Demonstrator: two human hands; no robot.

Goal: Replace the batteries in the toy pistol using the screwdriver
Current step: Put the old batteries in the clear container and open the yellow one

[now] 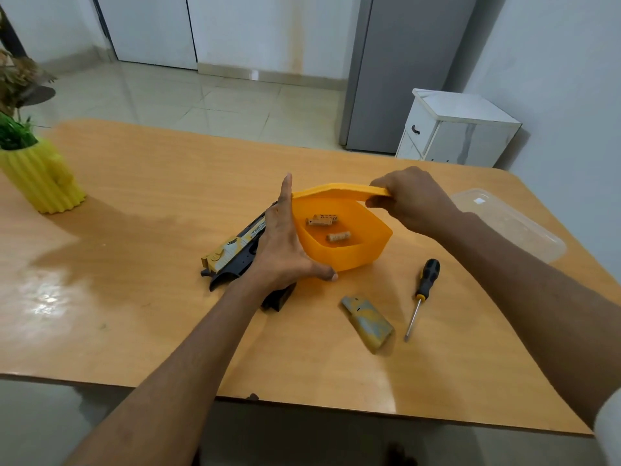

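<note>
Two bare forearms and hands (285, 243), a white sleeve edge (608, 428) at the right upper arm.

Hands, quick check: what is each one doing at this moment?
Left hand: open, fingers straight, pressed flat against the side of the orange container.
Right hand: closed around the edge of the orange lid, holding it above the container.

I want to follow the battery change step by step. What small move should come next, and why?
Probably lift the lid fully clear with the right hand: it still partly covers the orange container that the left hand steadies, and the batteries lie inside.
</note>
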